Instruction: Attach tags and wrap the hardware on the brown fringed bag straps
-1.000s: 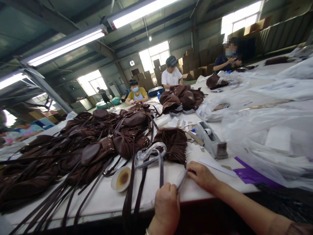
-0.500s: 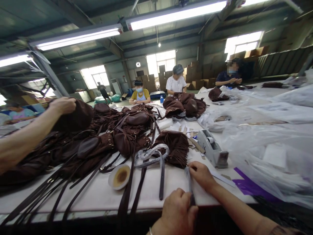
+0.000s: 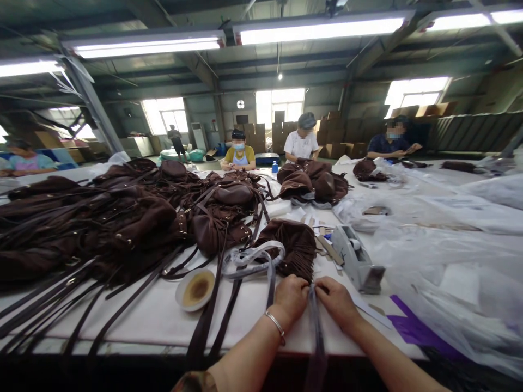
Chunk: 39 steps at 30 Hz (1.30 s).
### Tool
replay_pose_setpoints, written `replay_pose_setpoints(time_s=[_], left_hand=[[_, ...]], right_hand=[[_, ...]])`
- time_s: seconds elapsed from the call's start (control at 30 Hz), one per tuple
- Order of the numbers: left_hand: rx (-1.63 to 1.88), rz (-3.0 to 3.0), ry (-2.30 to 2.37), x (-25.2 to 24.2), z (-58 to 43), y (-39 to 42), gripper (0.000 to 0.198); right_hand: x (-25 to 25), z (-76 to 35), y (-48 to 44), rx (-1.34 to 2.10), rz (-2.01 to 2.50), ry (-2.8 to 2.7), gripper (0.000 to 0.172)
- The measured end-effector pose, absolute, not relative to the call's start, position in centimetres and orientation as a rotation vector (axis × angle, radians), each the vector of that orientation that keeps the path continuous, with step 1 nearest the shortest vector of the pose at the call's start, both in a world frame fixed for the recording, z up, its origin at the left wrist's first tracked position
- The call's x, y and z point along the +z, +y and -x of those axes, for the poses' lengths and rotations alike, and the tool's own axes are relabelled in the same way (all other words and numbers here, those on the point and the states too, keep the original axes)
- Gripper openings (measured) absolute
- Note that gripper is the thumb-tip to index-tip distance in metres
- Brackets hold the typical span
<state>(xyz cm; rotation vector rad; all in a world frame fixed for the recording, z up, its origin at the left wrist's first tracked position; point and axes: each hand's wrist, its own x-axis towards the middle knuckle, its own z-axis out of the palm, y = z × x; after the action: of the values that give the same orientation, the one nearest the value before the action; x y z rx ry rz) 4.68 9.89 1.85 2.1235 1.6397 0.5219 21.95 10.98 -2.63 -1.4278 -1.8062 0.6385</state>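
Observation:
A dark strap in clear plastic wrap [image 3: 316,321] hangs down over the table's front edge. At its upper end my left hand [image 3: 291,296], with a bracelet at the wrist, pinches the wrap from the left. My right hand [image 3: 335,300] pinches it from the right, the fingertips of both hands close together. Just above them lies a brown fringed bag [image 3: 288,245]. A looped strap in plastic [image 3: 261,253] rests on the bag's left side, its tail running down behind my left hand.
Brown bags [image 3: 139,228] are heaped on the left. A bowl of brownish liquid [image 3: 196,289] stands near the front. A tape dispenser [image 3: 355,261], purple strips [image 3: 417,326] and plastic sheets [image 3: 449,272] lie right. Several people sit or stand beyond.
My left hand has moved up from the strap's lower part to its top, beside my right hand. Another person's arm and the bag it held at the left have gone; the view has shifted slightly.

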Motion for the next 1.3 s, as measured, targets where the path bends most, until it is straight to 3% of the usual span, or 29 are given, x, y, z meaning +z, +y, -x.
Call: replay_pose_setpoints(time_s=[0.57, 0.87, 1.17, 1.3], left_hand=[[0.660, -2.009, 1.836, 0.6, -6.4, 9.9, 0.023], [0.695, -1.907, 1.906, 1.7, -6.8, 10.1, 0.016], [0.580, -2.099, 1.774, 2.9, -4.9, -1.0, 0.038], [0.416, -2.121, 1.780, 2.9, -4.9, -2.4, 0.026]], right_hand=[[-2.2, -21.2, 11.2, 0.658, 1.474, -1.757, 0.028], [-1.3, -20.3, 11.9, 0.417, 1.767, -1.819, 0.025], [-1.3, -20.2, 12.5, 0.415, 1.792, -1.754, 0.024], [-0.6, -21.1, 11.0, 0.403, 1.617, -1.780, 0.025]])
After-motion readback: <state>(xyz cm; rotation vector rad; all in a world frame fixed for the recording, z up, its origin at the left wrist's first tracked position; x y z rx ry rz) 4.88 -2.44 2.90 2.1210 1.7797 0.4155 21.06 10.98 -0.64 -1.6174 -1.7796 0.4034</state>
